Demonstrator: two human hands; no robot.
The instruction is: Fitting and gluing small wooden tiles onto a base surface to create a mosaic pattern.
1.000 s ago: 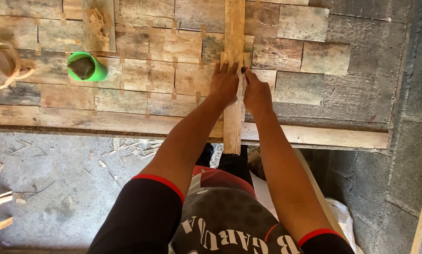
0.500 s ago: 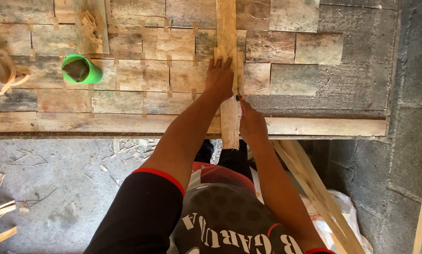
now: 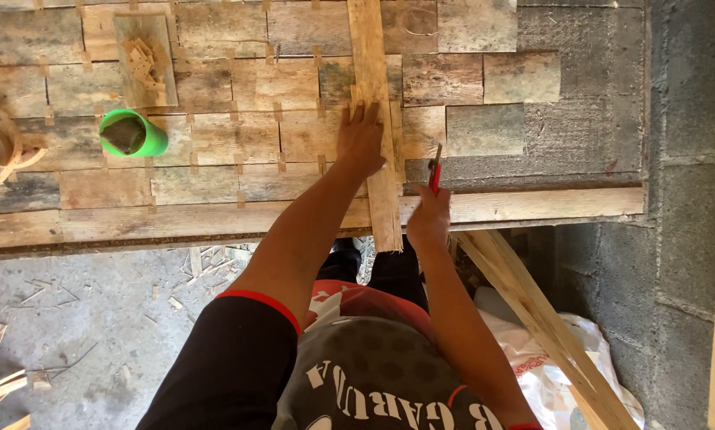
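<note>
Your left hand [image 3: 361, 142] lies flat, fingers spread, pressing the wooden straightedge [image 3: 373, 119] down on the tiled surface [image 3: 238, 127]; it grasps nothing. The straightedge's long axis runs near to far, its near end overhanging the edge board [image 3: 533, 205]. Your right hand [image 3: 427, 216] is clenched around a red pencil [image 3: 435, 169], tip pointing far, just right of the straightedge's right edge. The right hand is the nearer one to that edge. Against half a second ago: the right hand has drawn nearer to you along the edge; the left hand has kept its place. A green cup [image 3: 131, 134] stands well apart to the left.
</note>
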